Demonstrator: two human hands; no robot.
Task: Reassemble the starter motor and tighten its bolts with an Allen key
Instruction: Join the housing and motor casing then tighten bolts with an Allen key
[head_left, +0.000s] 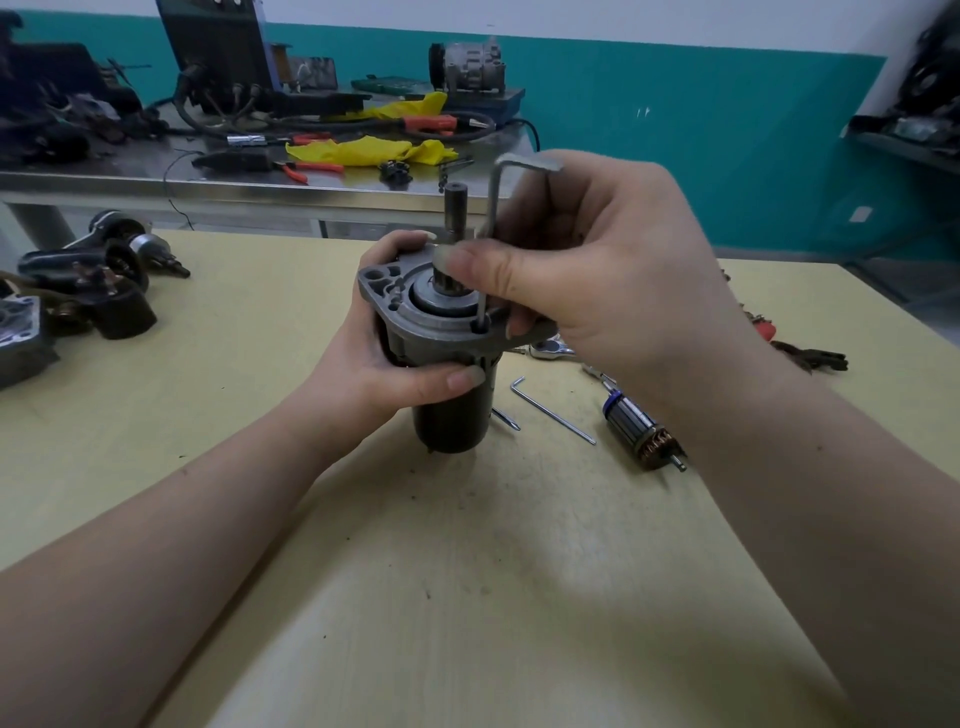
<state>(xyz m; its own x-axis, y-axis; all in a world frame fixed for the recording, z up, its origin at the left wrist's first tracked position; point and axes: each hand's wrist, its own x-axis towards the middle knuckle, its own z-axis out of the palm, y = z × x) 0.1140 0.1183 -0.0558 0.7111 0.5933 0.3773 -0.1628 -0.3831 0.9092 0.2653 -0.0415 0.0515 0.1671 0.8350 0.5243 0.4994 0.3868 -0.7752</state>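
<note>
A: Where's the starter motor (447, 364)?
B: Centre of frame, upright on the table (467, 571). Left hand (379, 358) grips its body, fingers (410, 241) curled over the flange's far edge.
A: Right hand (613, 291)?
B: Fingers closed around the Allen key (493, 228), long leg down in a flange hole at the right. Bolt head hidden. Palm blocks the flange's right edge.
A: Other stuff?
B: Spare Allen key (553, 410) and armature (644, 434) lower right; the parts at left edge are dark and cut off.

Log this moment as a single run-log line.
stage: bolt tightening | left hand: holds starter motor upright on table | right hand: grips Allen key, tip in flange bolt hole | spare Allen key: on table
</note>
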